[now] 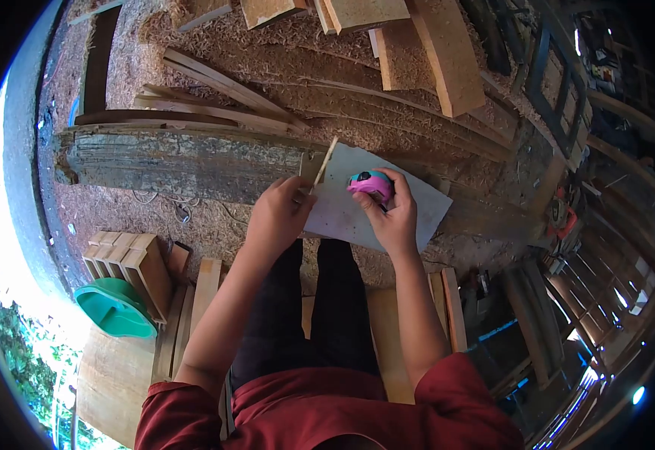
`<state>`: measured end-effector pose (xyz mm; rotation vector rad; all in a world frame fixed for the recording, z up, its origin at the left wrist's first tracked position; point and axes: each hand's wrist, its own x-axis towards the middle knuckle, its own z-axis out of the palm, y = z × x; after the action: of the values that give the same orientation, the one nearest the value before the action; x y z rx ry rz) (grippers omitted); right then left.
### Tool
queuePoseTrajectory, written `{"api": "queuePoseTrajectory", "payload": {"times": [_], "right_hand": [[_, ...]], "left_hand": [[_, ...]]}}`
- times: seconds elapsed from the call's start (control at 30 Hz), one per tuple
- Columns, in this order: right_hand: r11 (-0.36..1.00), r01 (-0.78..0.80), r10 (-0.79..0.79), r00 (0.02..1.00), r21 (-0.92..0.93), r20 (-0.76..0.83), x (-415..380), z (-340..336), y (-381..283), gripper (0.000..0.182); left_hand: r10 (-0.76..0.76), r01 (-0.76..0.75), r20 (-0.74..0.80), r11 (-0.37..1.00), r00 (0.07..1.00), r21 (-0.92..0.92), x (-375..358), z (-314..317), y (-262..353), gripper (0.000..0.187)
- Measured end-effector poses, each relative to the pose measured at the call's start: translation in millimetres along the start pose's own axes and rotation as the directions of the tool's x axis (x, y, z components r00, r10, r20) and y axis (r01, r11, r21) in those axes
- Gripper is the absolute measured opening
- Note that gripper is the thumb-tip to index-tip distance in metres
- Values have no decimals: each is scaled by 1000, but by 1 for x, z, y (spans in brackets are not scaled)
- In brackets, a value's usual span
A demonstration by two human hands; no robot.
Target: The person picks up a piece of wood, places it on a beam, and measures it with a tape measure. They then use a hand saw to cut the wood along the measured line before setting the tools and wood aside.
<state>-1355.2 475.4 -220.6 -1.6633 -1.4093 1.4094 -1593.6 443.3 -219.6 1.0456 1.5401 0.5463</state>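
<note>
In my right hand (pixel 393 214) is a pink and teal tape measure (pixel 372 184), with the fingers and thumb curled around its case. It is held over a flat pale grey board (pixel 421 202) lying at an angle across a weathered beam. My left hand (pixel 279 214) is closed at the board's left edge. A thin pale strip (pixel 326 161) runs up and away from its fingertips; whether it is wood or something else I cannot make out. Part of the strip is hidden by the fingers. Both hands are above the board, a short way apart.
The thick weathered beam (pixel 177 157) crosses in front of me. Wood shavings cover the ground beyond it, with loose slats (pixel 215 82) and cut planks (pixel 440 60). A green basin (pixel 117 307) and stacked wooden pieces (pixel 136 262) are at left; a red tool (pixel 562 217) is at right.
</note>
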Motion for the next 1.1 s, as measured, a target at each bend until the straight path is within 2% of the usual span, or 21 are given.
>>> {"api": "queuePoseTrajectory", "payload": {"times": [0.07, 0.2, 0.23, 0.27, 0.3, 0.37, 0.43, 0.5, 0.53, 0.57, 0.6, 0.67, 0.7, 0.73, 0.77, 0.8, 0.83, 0.87, 0.9, 0.97, 1.1], "right_hand": [[999, 24, -25, 999, 34, 25, -2, 1, 0, 51], [983, 125, -136, 988, 136, 70, -7, 13, -12, 52], [982, 126, -137, 988, 139, 69, -7, 14, -15, 52], [983, 157, -167, 980, 95, 109, -7, 14, -19, 51], [981, 187, -193, 970, 52, 151, -8, 15, -21, 51], [981, 193, -194, 966, 24, 168, -9, 17, -22, 48], [980, 201, -196, 962, -3, 190, -10, 15, -27, 46], [984, 26, 22, 965, -179, 261, -15, 12, -36, 43], [984, 24, 23, 965, -178, 259, -18, 6, -33, 43], [951, 66, 17, 964, -302, 264, -20, -4, -27, 42], [902, 107, 12, 962, -419, 271, -22, -15, -20, 40], [893, 136, -26, 967, -429, 252, -26, -38, -9, 40], [890, 128, -14, 967, -438, 253, -29, -49, -8, 39], [886, 123, -6, 967, -447, 254, -30, -57, -7, 38], [905, 54, 27, 982, -422, 185, -34, -62, -3, 34], [904, 56, 27, 982, -424, 186, -35, -62, 0, 34], [875, -31, 88, 992, -484, 95, -37, -63, 3, 33], [837, -122, 144, 990, -533, -2, -39, -64, 5, 31], [836, -123, 144, 990, -535, -3, -39, -64, 5, 31], [819, -105, 54, 993, -564, -107, -37, -57, 6, 31], [810, -105, 22, 989, -577, -149, -34, -47, 11, 31]], "left_hand": [[56, -26, -177, 986, 983, 167, -3, -1, 10, 24], [-19, 23, -66, 997, 998, 70, -1, -8, 22, 24], [-47, 46, -11, 998, 999, -40, 0, -3, 18, 24], [-69, 75, 49, 986, 996, -149, 1, 1, 15, 27], [-70, 77, 52, 986, 996, -149, 2, 0, 16, 27], [-141, 183, 166, 945, 976, -273, 3, -2, 18, 30], [-136, 183, 180, 942, 974, -280, 5, 2, 6, 30], [-130, 182, 191, 941, 973, -284, 7, 1, 2, 30], [-222, 300, 226, 856, 948, -420, 8, -2, 4, 29], [-302, 403, 270, 739, 914, -540, 11, -6, 5, 29], [-303, 402, 267, 740, 915, -539, 15, -10, -1, 29], [-232, 231, 67, 811, 970, -538, 23, -20, -17, 26], [-225, 220, 41, 872, 974, -438, 29, -24, -17, 25], [-223, 217, 40, 872, 974, -439, 30, -20, -20, 25], [-124, 108, -54, 965, 991, -240, 31, -12, -26, 27], [-9, 7, -124, 1000, 992, -21, 31, -6, -23, 30], [23, -13, -158, 998, 987, 64, 28, 3, -17, 28], [20, -11, -157, 998, 987, 61, 24, 14, -16, 28], [74, -45, -215, 990, 974, 137, 22, 25, -17, 26], [181, -94, -304, 955, 935, 281, 21, 40, -21, 22], [180, -39, -357, 928, 917, 370, 21, 46, -18, 21]]}}
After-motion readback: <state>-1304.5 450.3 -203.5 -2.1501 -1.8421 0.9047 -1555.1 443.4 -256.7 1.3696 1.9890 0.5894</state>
